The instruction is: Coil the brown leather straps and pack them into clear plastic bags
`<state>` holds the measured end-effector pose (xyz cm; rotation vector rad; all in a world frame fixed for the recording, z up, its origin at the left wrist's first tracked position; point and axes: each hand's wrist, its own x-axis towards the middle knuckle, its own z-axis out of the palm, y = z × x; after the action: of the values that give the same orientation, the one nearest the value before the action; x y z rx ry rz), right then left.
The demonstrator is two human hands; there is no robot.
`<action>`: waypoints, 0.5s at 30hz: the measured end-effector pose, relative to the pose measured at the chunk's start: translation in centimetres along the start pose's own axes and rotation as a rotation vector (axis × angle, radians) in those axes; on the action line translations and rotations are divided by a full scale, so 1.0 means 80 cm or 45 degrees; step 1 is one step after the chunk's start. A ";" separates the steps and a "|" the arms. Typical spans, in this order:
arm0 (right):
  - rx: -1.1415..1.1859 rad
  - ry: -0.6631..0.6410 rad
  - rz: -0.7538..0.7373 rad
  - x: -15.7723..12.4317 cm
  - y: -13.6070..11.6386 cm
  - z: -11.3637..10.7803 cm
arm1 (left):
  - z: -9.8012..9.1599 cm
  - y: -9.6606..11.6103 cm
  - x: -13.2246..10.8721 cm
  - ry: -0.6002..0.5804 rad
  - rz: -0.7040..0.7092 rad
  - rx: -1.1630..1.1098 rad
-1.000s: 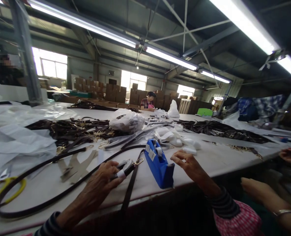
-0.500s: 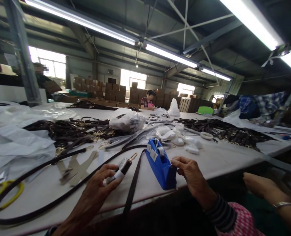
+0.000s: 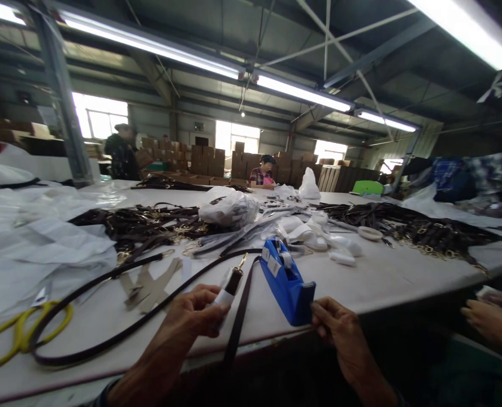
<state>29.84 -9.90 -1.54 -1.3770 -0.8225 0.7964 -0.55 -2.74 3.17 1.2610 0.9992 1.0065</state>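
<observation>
My left hand (image 3: 194,316) is closed around the end of a dark strap (image 3: 234,281). White wrapping (image 3: 223,298) surrounds that end, and a gold snap hook (image 3: 243,263) sticks out at its tip. A blue tape dispenser (image 3: 282,288) stands just to the right, near the table's front edge. At its near end my right hand (image 3: 336,325) is pinched, fingertips close against the dispenser's cutting edge. Whatever those fingertips hold is too small to make out. A long dark strap (image 3: 94,353) loops across the table on the left.
Yellow-handled scissors (image 3: 20,333) and beige strips (image 3: 160,285) lie on the left. Piles of dark straps (image 3: 441,229), a plastic bag bundle (image 3: 228,208) and a white roll (image 3: 369,233) sit farther back. Another person's hands (image 3: 494,316) hold something whitish at the right edge.
The view has turned slightly left. My left hand has tipped the strap end more upright, and my right hand has dropped a little lower at the dispenser's end. The neighbour's hands moved outward.
</observation>
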 end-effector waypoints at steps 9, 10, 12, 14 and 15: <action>0.100 -0.570 -0.016 -0.064 -0.033 0.066 | 0.023 0.006 -0.017 -0.013 0.068 0.061; 0.159 -0.644 -0.013 -0.068 -0.039 0.084 | 0.026 0.004 -0.018 -0.013 0.073 0.084; 0.241 -0.748 -0.029 -0.068 -0.043 0.115 | 0.030 0.002 -0.020 -0.004 0.099 0.159; 0.254 -0.791 -0.045 -0.064 -0.040 0.135 | 0.029 0.000 -0.021 0.017 0.146 0.270; 0.242 -0.790 -0.044 -0.062 -0.038 0.141 | 0.027 -0.001 -0.021 0.031 0.173 0.322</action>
<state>17.64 -8.65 1.58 -0.9450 -1.2050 1.2685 1.12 -4.94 3.24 1.5453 1.0968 1.0237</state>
